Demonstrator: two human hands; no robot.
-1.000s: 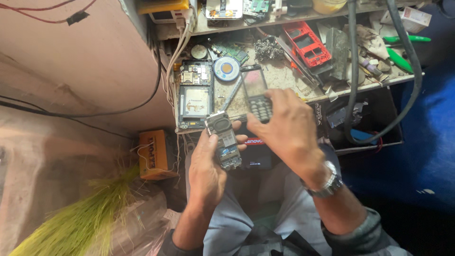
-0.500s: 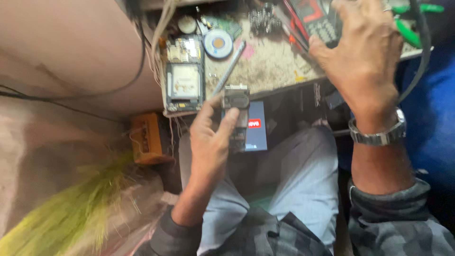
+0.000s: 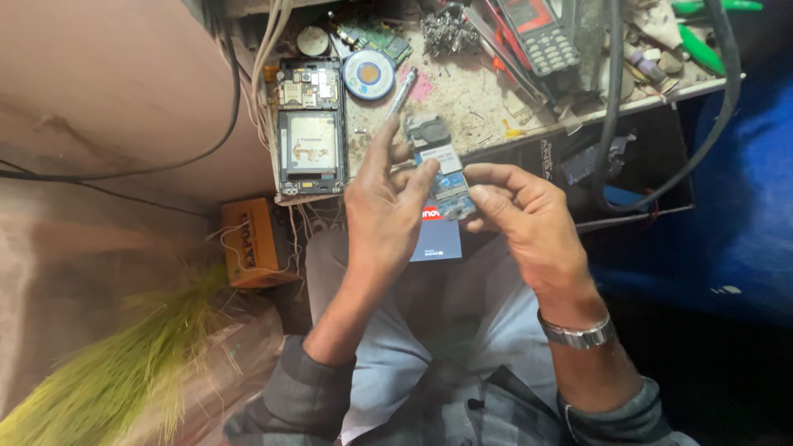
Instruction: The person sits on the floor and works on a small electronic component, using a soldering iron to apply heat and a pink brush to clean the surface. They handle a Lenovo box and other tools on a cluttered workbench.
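I hold a small opened mobile phone (image 3: 440,165) with its back off, inner parts and a white label showing, just above my lap. My left hand (image 3: 390,216) grips its left side with fingers raised. My right hand (image 3: 529,219), with a metal watch on the wrist, pinches its lower right corner. A dark phone with a lit screen (image 3: 436,235) lies on my lap under the hands.
The cluttered workbench (image 3: 462,91) holds an opened smartphone (image 3: 310,132), a round solder tin (image 3: 368,74), a metal tool (image 3: 400,89), a keypad phone (image 3: 541,37) and green-handled pliers (image 3: 710,25). Black cables (image 3: 611,107) hang at right. An orange box (image 3: 252,241) and a green broom (image 3: 124,372) sit left.
My right hand came back from the bench, where it left the keypad phone, and now grips the opened phone with the left hand. The view shifted closer.
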